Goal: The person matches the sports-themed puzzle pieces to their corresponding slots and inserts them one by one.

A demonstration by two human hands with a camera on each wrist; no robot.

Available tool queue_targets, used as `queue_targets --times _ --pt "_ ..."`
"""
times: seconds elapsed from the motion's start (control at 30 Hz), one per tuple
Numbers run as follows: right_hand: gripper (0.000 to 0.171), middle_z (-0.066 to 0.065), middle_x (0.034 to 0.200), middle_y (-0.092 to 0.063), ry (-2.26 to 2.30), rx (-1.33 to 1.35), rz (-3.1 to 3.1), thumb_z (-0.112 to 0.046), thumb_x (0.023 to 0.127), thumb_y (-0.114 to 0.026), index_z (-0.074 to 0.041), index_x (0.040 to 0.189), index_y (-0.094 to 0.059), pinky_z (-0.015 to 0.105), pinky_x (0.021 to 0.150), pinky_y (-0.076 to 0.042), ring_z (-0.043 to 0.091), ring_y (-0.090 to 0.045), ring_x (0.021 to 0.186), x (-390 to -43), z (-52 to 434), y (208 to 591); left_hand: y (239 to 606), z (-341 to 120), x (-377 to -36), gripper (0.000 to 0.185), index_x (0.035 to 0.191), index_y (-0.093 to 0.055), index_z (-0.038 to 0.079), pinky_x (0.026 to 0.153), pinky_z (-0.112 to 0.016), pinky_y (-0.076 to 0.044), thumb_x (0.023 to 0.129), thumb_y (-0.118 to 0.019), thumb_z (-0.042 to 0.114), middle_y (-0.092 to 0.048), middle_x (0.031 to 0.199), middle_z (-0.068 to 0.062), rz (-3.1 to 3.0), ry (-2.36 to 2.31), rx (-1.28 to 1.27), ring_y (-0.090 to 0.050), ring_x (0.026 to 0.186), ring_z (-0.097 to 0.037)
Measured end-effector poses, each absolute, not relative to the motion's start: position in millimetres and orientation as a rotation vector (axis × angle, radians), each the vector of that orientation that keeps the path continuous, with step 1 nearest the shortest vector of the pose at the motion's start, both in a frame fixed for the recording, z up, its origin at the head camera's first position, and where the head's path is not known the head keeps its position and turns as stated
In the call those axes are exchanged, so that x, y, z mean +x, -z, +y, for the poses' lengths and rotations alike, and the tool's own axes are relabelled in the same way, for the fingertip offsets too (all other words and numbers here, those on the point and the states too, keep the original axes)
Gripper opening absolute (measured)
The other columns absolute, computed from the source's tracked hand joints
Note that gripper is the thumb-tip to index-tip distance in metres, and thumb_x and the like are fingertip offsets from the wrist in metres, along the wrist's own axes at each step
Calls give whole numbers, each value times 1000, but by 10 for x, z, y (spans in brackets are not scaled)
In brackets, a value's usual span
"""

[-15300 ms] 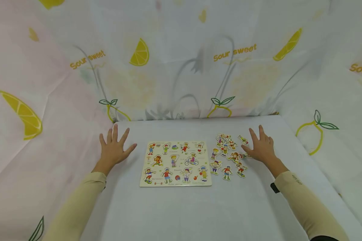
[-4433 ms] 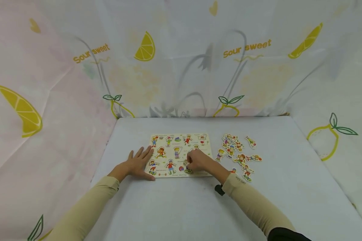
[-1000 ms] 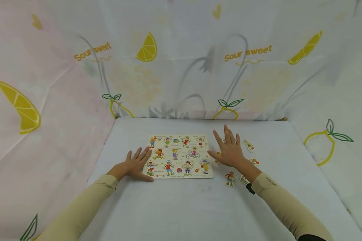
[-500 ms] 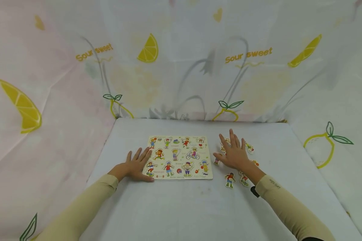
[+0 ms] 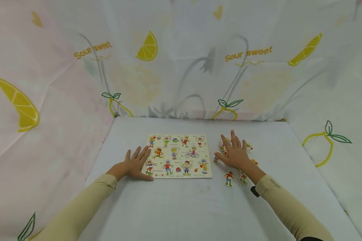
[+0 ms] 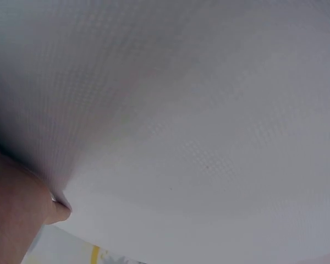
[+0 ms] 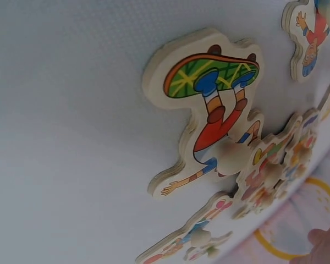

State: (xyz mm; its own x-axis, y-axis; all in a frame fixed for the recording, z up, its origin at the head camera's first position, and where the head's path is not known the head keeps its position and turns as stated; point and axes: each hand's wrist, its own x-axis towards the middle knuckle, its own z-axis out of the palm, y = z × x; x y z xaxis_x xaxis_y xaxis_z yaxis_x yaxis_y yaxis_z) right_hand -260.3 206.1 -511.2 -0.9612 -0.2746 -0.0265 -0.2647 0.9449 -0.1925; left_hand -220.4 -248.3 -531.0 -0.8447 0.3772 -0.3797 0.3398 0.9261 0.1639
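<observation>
My left hand (image 5: 134, 165) lies spread with its fingers on the left edge of a peg puzzle board (image 5: 181, 177) printed with sports figures. A raised batter piece (image 5: 187, 168) sits at the board's lower middle. To the right of the board, my right hand (image 5: 235, 155) is spread over a cluster of loose puzzle pieces and partly covers them; no grip shows. Nearer me lie a roller-skater piece (image 5: 229, 179) and a skateboarder piece (image 5: 242, 178). In the right wrist view, the skateboarder piece (image 7: 223, 80) shows a round knob. Tablecloth fills most of the left wrist view, with the thumb (image 6: 58, 212) at lower left.
A white cloth covers the table (image 5: 169, 211). Behind and to both sides hang curtains (image 5: 181, 67) with lemon prints. A cyclist piece (image 5: 225, 142) shows beyond my right fingers, and a further loose piece (image 5: 249, 147) lies right of them.
Since the oldest frame, the batter piece has gone from the loose pieces onto the board, and my left hand has come onto the board's edge. Lately my right hand has shifted slightly right.
</observation>
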Motion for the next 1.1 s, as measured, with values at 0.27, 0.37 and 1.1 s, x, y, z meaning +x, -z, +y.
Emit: queue_targets --times 0.27,0.37,1.1 --pt "98 25 165 5 237 -450 3023 -70 88 -55 -18 160 -15 70 116 -3 51 -20 146 -2620 2101 5136 5309 -2496 -2231 135 159 3 8 112 -74 4 69 -58 87 10 167 -14 2669 -143 505 8 151 -46" --pt "99 26 164 0 244 -477 3037 -68 86 -60 -17 159 -17 71 115 -6 51 -21 146 -2622 2106 5146 5318 -2503 -2243 135 159 4 8 112 -74 5 69 -58 87 11 167 -14 2677 -141 503 8 151 -46" --pt "47 24 150 -39 597 -536 2996 -44 87 -75 -12 117 -59 64 113 -24 44 -35 141 -2615 2076 5362 5372 -2521 -2189 134 159 1 7 111 -75 5 69 -58 87 9 167 -14 2689 -171 527 7 151 -46"
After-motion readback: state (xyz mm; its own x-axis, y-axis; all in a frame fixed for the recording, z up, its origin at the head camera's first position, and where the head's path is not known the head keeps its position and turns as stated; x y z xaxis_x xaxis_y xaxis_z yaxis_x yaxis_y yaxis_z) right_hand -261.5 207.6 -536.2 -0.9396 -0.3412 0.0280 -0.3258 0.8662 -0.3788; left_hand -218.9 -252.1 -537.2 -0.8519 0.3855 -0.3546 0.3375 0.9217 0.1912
